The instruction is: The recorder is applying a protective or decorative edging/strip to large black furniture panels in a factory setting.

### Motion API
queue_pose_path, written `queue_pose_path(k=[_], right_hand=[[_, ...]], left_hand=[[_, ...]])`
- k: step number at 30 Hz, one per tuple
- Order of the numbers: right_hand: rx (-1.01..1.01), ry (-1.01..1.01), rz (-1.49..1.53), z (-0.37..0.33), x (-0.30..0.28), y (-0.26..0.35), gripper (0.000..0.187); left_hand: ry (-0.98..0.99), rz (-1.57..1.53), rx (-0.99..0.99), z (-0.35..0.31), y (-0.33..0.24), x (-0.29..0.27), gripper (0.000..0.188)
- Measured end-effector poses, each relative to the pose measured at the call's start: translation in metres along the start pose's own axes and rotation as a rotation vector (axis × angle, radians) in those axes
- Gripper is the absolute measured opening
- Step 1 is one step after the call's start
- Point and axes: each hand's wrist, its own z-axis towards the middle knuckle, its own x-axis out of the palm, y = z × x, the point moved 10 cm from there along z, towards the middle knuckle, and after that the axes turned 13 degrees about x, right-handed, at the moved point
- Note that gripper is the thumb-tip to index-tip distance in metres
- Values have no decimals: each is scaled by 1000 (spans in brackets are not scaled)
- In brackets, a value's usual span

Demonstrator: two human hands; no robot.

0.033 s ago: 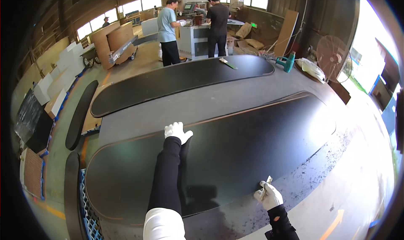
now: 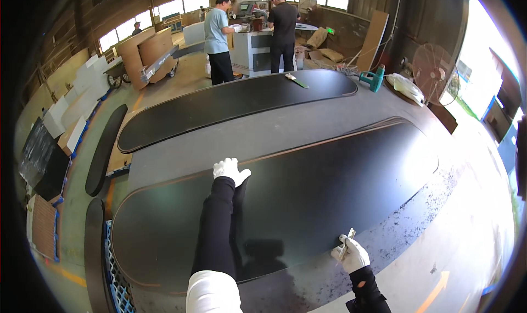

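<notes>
A long black panel [image 2: 296, 197] with rounded ends and a thin brown edge lies across the grey table before me. My left hand [image 2: 231, 171], in a white glove, reaches over it to the far edge. Its fingers hook over that edge while the thumb sticks out to the right on top. At the near edge, my right hand [image 2: 354, 256], also gloved, is closed on a small, slim, pale metal tool [image 2: 345, 244]. This tool stands tilted against the edge; its working end is too small to make out. Dark shavings [image 2: 392, 230] lie scattered along this edge.
Behind lies a second black panel [image 2: 230, 107] bearing a green-handled brush [image 2: 297, 80]. A teal heat gun [image 2: 374, 79] stands by its right end, near a fan [image 2: 433, 74]. Narrow dark panels [image 2: 106, 151] stand at the left. Two people [image 2: 219, 41] work at a machine beyond.
</notes>
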Motion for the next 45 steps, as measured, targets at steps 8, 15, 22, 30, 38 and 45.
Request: queue_pose_path(k=[8,15,22,30,38,45], right_hand=[[24,-48,-185,-12,-9,10,15],[-311,-308,-507,-26,-34,57,17],[-152,-272,-104,-41,-39,16,22],[-108,-256,-241,-63,-18,-21,28],[-494,-299,-922,-105,-64,59,23],[-795,-872,-583,-123,-176,206,21]], left_hand=[[-109,81,20,-17,-10,0,67],[-244,87,154,-61,-40,-10,57],[-295,213,234,-70,-36,12,55],[-80,348,176,-71,-2,26,63],[-127,282,568,-136,-122,34,58],[107,199,521,-193,-134,38,68]])
